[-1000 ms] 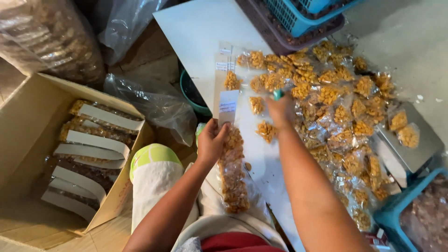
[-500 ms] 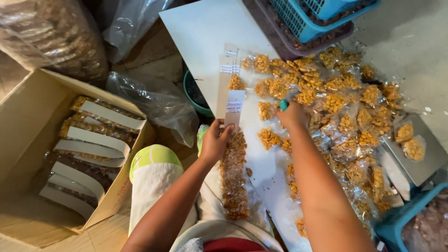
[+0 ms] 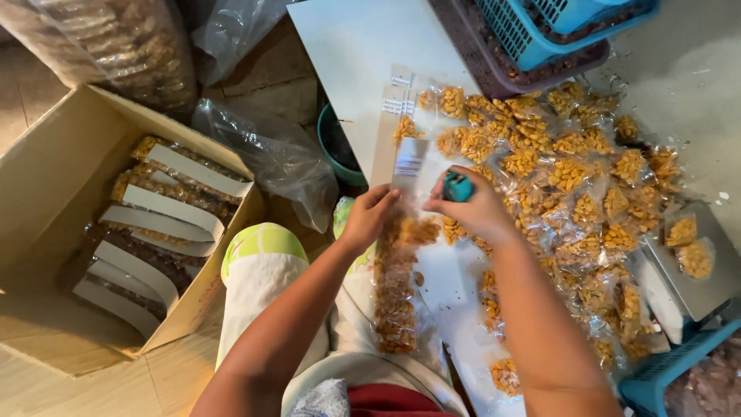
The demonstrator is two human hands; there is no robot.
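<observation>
Left hand (image 3: 369,218) grips a long clear packet strip (image 3: 395,289) of golden snacks, right hand (image 3: 472,208) clutches a teal stapler (image 3: 457,187)

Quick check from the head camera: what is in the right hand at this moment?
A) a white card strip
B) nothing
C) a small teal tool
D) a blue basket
C: the right hand is closed around a small teal tool, held beside the top of the long strip of snack packets that the left hand grips.
</observation>
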